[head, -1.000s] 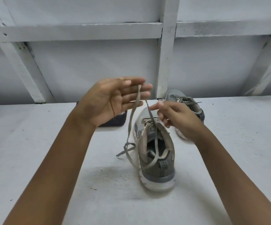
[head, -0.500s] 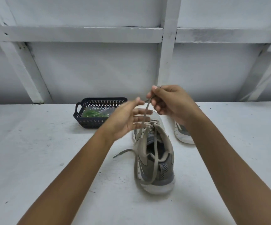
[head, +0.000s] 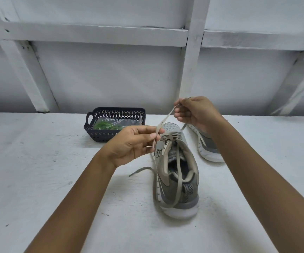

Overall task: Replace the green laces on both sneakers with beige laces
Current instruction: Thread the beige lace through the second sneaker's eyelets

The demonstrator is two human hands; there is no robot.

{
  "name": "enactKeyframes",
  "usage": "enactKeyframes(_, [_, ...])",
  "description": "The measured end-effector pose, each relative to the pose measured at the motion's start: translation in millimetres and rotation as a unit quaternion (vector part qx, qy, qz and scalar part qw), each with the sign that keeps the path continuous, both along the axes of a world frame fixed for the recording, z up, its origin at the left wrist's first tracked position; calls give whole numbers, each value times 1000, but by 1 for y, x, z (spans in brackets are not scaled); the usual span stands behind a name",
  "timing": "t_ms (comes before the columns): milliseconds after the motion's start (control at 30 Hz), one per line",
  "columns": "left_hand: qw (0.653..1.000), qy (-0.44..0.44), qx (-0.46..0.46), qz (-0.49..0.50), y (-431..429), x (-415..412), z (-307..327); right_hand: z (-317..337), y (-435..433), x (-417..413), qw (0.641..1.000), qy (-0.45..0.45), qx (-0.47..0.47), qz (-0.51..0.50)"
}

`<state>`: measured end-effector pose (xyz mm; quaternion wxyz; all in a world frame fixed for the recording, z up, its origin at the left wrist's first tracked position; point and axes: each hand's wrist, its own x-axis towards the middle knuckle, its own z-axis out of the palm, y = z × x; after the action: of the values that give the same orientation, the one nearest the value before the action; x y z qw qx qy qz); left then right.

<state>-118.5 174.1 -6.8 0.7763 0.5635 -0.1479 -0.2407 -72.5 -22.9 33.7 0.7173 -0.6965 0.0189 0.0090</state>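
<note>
A grey sneaker (head: pixel 177 179) stands on the white table (head: pixel 38 179), heel toward me, with a beige lace (head: pixel 165 119) threaded through its lower eyelets. My left hand (head: pixel 133 143) pinches that lace just above the sneaker's toe end. My right hand (head: pixel 195 112) holds the same lace higher up and farther back, so it runs taut between my hands. Loose lace ends trail over the heel and onto the table at the left. The second grey sneaker (head: pixel 207 145) lies behind my right forearm, mostly hidden.
A dark perforated basket (head: pixel 96 132) stands at the back of the table, left of the sneakers, holding green laces (head: pixel 105 126) in a clear bag. A white framed wall rises directly behind the table.
My left hand dropped from an open pose and closed on the lace near the toe. My right hand rose and moved back, pulling the lace taut. The basket came into sight.
</note>
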Motion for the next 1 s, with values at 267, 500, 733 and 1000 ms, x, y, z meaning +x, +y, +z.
enactKeyframes(267, [990,22,5,139,-4,6,-12,-31,6,-20,797,-22,-599,82])
enactKeyframes(500, [967,10,44,249,-24,18,-31,-53,11,-22,898,49,-433,58])
enactKeyframes(733, [947,-92,154,268,-38,22,-48,-72,6,-25,986,95,-134,0])
enactKeyframes(1000, [929,-153,175,288,-49,23,-55,-74,7,-26,989,90,-120,-8])
